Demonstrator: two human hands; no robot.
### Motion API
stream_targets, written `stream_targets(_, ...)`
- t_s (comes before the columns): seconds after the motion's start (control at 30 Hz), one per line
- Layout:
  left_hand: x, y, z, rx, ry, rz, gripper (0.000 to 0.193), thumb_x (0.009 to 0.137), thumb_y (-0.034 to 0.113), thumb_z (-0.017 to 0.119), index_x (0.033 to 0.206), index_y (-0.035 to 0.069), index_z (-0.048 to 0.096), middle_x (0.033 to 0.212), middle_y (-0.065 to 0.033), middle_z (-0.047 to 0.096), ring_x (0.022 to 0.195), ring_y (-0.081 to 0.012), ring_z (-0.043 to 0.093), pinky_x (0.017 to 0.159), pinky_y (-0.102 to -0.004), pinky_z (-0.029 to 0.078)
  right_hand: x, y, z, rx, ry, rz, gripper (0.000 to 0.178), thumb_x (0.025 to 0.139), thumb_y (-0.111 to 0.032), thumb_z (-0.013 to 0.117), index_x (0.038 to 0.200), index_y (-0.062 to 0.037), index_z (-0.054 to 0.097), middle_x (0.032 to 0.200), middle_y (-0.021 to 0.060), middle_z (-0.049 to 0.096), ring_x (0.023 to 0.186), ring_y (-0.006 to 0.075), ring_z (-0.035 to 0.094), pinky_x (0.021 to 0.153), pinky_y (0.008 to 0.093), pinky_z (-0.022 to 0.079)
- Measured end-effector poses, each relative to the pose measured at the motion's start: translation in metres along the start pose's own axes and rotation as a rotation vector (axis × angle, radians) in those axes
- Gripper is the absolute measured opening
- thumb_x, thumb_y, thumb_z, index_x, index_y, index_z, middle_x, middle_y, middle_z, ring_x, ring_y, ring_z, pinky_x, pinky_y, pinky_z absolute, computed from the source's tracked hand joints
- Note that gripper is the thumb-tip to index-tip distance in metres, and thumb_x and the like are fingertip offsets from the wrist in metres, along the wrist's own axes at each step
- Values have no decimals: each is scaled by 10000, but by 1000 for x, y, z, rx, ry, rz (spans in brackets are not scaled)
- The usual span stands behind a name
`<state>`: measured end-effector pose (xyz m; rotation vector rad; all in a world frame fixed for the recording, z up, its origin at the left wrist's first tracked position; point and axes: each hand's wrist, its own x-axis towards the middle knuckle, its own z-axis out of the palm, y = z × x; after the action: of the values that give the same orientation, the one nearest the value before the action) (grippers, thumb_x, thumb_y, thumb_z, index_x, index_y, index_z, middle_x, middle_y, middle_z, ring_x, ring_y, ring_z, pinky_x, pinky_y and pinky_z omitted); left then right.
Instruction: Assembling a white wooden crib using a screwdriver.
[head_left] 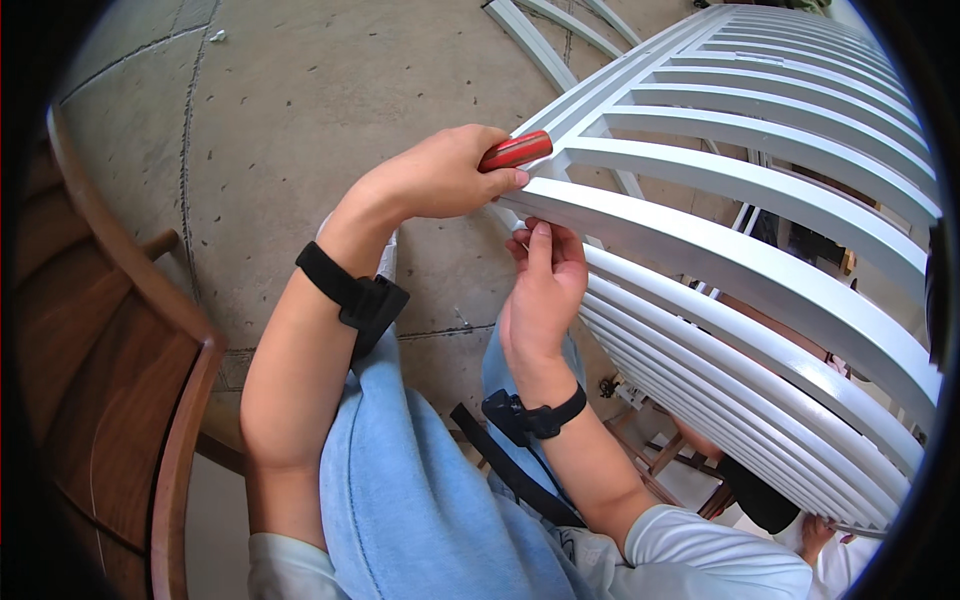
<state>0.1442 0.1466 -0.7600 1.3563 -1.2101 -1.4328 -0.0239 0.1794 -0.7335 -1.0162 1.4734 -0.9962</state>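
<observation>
My left hand [440, 180] is closed around a red handle with dark stripes [516, 151], at the near left corner of a white slatted frame [640, 215]. Whatever is on the handle's other end is hidden by my fingers, so its exact kind does not show. Just below that corner, my right hand [545, 285] has its thumb and fingers bent together in a pinch beside the rail. Anything between those fingertips is too small or hidden to name. Both wrists wear black straps with small boxes.
Curved brown wooden furniture [130, 400] stands at my left. Pale bars [530, 45] lie on the concrete floor [290, 90] at the far side. Under the white frame's lower slats, another person's hand [815, 535] shows at the lower right, near wooden pieces [660, 455].
</observation>
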Motion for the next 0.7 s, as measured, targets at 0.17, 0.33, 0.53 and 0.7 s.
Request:
stream_targets(0.17, 0, 4, 7, -38, 43, 45, 277, 880, 208, 612, 932, -64, 604, 650, -83, 522, 632, -166, 481, 604, -329, 420, 0, 0, 13, 23, 46, -10, 134, 983, -95, 511, 1059, 14, 489, 945, 77, 564, 788, 139, 591, 761, 302, 521)
stream_targets(0.33, 9, -3, 7, -87, 288, 5, 156, 814, 127, 560, 864, -19, 582, 674, -47, 551, 610, -118, 462, 558, -312, 403, 2, 3, 8, 23, 36, -44, 132, 978, -90, 510, 1036, 21, 467, 949, 96, 551, 774, 156, 609, 742, 312, 536)
stream_targets(0.53, 5, -20, 1, -253, 267, 16, 132, 799, 97, 571, 892, 6, 550, 674, -14, 504, 626, -103, 462, 568, -272, 390, 3, 1, 8, -235, -56, -202, 331, 908, -72, 624, 1182, 19, 462, 976, 94, 564, 846, 171, 616, 770, 293, 515)
stream_targets(0.7, 1, -4, 11, -247, 175, 63, 213, 828, 63, 527, 1036, 31, 559, 709, 17, 494, 618, -63, 446, 564, -235, 371, 25, -13, -8, -408, -71, -537, 301, 825, -57, 713, 1092, 14, 592, 952, 143, 640, 869, 293, 617, 801, 374, 483)
